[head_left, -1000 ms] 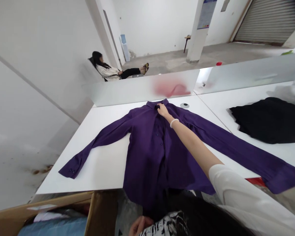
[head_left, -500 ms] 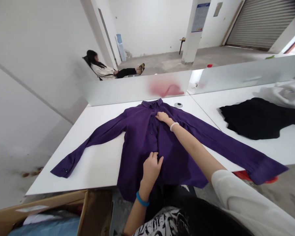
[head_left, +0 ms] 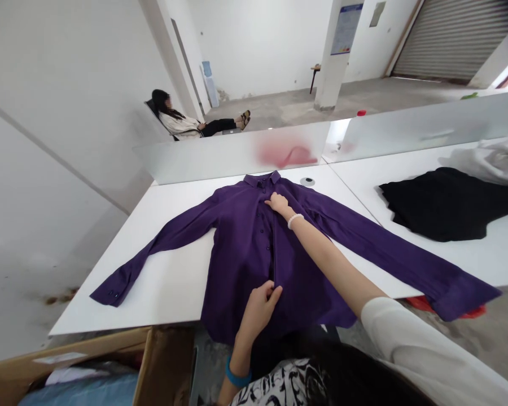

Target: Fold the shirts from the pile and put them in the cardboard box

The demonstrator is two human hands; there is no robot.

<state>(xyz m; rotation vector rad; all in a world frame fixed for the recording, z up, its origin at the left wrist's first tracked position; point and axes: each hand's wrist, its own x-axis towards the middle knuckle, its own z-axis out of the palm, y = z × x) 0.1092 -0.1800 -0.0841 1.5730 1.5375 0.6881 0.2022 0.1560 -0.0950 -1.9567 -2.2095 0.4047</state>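
A purple long-sleeved button-up shirt (head_left: 237, 265) lies front side up, collar away from me, sleeves spread wide. Its hem and the cuff on the right hang over the table edge. Dark buttons show down the middle, beside the loose front edge. My left hand (head_left: 259, 307), with a blue wristband (head_left: 237, 375), pinches that front edge low on the shirt. Higher up, below the collar, my right hand (head_left: 279, 204) closes its fingers on the same edge; a white beaded bracelet (head_left: 295, 220) circles that wrist.
The shirt rests on a white table (head_left: 173, 282) backed by a frosted divider (head_left: 220, 158). A black garment (head_left: 449, 203) and white cloth (head_left: 502, 160) lie to the right. A cardboard box (head_left: 148, 361) of clothes stands at front left. Beyond the divider, a person (head_left: 186, 124) sits reclined.
My left hand has slid down the shirt's front edge toward the hem. My right hand has shifted very slightly left, still near the collar. The shirt stays in place.
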